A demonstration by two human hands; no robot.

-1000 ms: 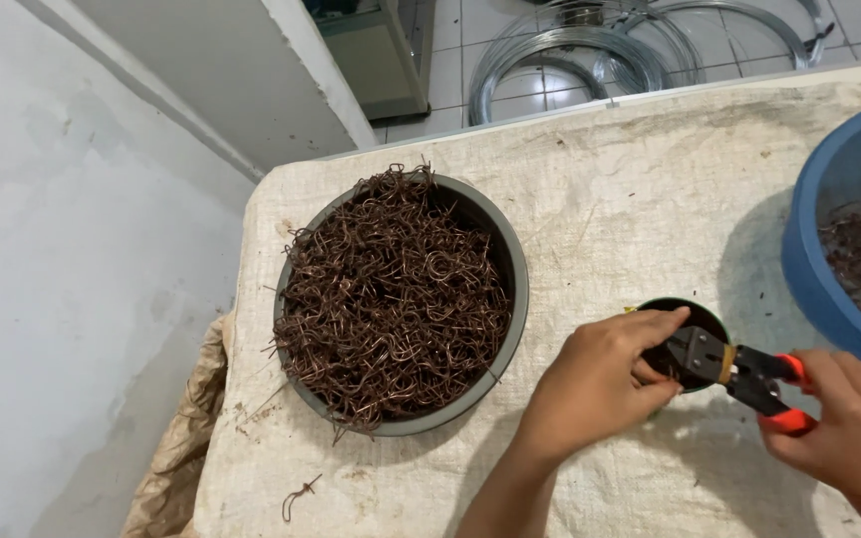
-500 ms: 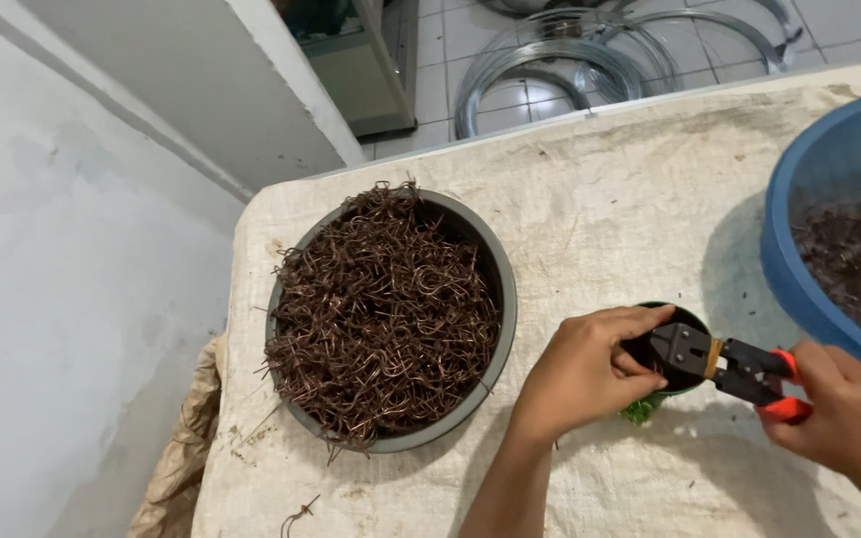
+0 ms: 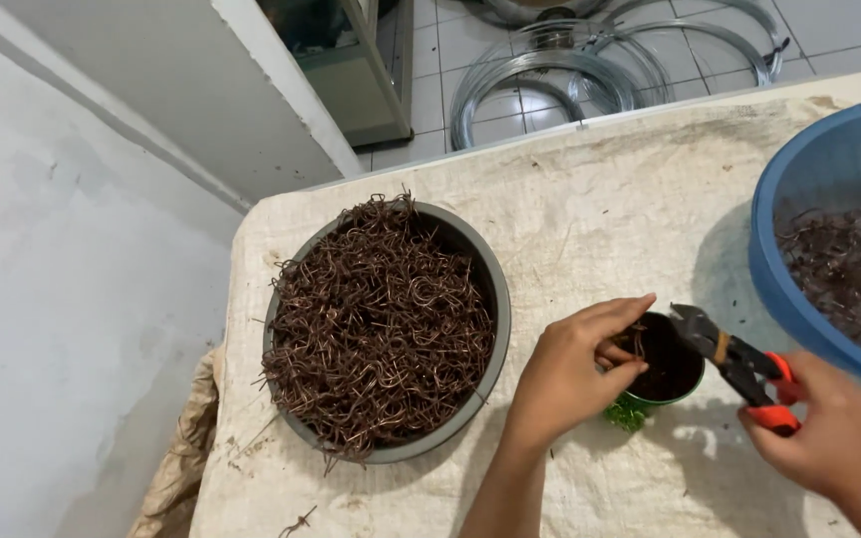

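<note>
On the cloth-covered surface (image 3: 590, 189), I am steadying a small dark round pot (image 3: 672, 367) with my left hand (image 3: 570, 374), fingers pinched on a bent brown wire piece (image 3: 634, 344) at its rim. My right hand (image 3: 834, 438) is gripping orange-handled black pliers (image 3: 734, 359), jaws nearing the wire. Holding the wire firm should help a clean bite.

Small wire-craft workshop: wire coils (image 3: 590, 75) on tiled floor, cloth-covered bench (image 3: 600, 199), basin of wire hooks (image 3: 381, 324).
</note>
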